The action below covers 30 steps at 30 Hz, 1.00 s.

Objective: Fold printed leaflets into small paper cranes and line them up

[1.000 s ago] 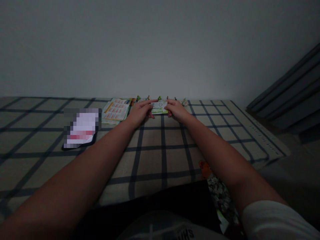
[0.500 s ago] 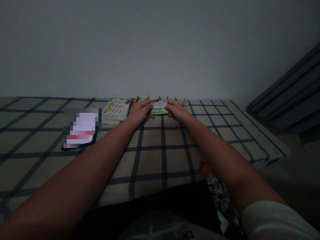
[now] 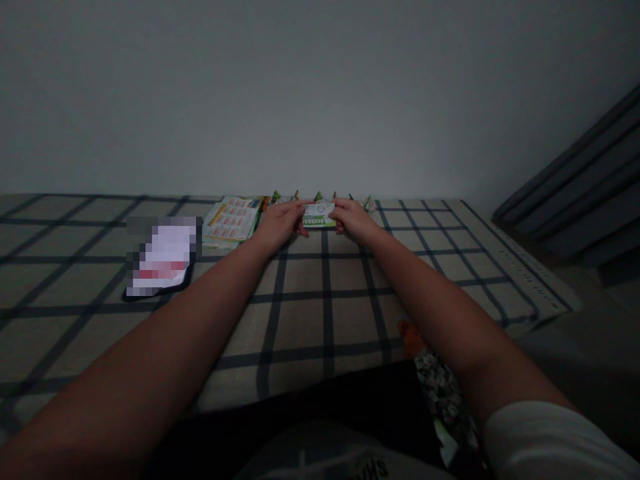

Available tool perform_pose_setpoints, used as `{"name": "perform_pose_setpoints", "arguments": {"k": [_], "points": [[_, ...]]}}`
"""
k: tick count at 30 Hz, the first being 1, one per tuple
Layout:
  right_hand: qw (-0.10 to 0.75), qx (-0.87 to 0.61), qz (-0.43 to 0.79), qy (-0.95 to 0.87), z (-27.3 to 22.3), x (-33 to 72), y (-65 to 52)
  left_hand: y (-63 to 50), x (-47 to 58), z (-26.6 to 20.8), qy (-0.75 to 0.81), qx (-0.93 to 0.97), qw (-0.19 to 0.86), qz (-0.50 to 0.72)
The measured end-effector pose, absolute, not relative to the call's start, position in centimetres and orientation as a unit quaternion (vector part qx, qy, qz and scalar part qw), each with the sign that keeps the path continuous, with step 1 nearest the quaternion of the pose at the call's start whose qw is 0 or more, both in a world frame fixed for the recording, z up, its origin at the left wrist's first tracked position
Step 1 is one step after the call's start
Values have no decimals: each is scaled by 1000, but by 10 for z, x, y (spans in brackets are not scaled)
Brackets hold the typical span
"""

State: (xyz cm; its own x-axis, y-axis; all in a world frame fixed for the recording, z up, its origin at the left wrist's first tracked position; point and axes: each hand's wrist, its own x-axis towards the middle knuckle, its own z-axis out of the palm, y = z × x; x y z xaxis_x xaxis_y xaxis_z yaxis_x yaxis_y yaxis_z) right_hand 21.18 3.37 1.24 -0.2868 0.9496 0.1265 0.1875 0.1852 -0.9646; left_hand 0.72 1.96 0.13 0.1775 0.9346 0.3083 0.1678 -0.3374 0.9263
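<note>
Between my two hands is a small white and green printed card (image 3: pixel 319 216), raised a little at the far side of the checked cloth. My left hand (image 3: pixel 281 221) pinches its left end, and my right hand (image 3: pixel 354 219) pinches its right end, thumbs on the near face. Just behind them, along the wall, several small colourful folded paper pieces (image 3: pixel 319 197) with pointed tops stand in a row, partly covered by my fingers. Left of my left hand lies a stack of printed sheets (image 3: pixel 233 219) with orange and green areas.
A phone (image 3: pixel 165 257) with a lit, blurred screen lies on the left of the checked cloth (image 3: pixel 325 307). Near my right forearm sit an orange piece (image 3: pixel 411 338) and a patterned packet or cloth (image 3: pixel 440 387). A pale wall (image 3: pixel 320 100) rises behind; a grey curtain (image 3: pixel 580 173) hangs right.
Almost nothing differs. Both hands keep the card in the same place, with only a very slight shift of the view.
</note>
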Motion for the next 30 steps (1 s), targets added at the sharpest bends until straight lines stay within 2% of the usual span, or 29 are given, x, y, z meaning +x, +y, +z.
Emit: {"name": "perform_pose_setpoints", "arguments": {"k": [4,11,20,30], "points": [[417,-424,461,-659,10,212,36,16,9,5,422,669,383,477],[437,-423,459,-648,14,212,33,16,11,4,397,631,467,475],[432,-430,452,-651,11,213,35,12,10,8,429,662,400,467],[456,-425,437,-648,14,213,35,11,12,7,407,620,466,482]]}}
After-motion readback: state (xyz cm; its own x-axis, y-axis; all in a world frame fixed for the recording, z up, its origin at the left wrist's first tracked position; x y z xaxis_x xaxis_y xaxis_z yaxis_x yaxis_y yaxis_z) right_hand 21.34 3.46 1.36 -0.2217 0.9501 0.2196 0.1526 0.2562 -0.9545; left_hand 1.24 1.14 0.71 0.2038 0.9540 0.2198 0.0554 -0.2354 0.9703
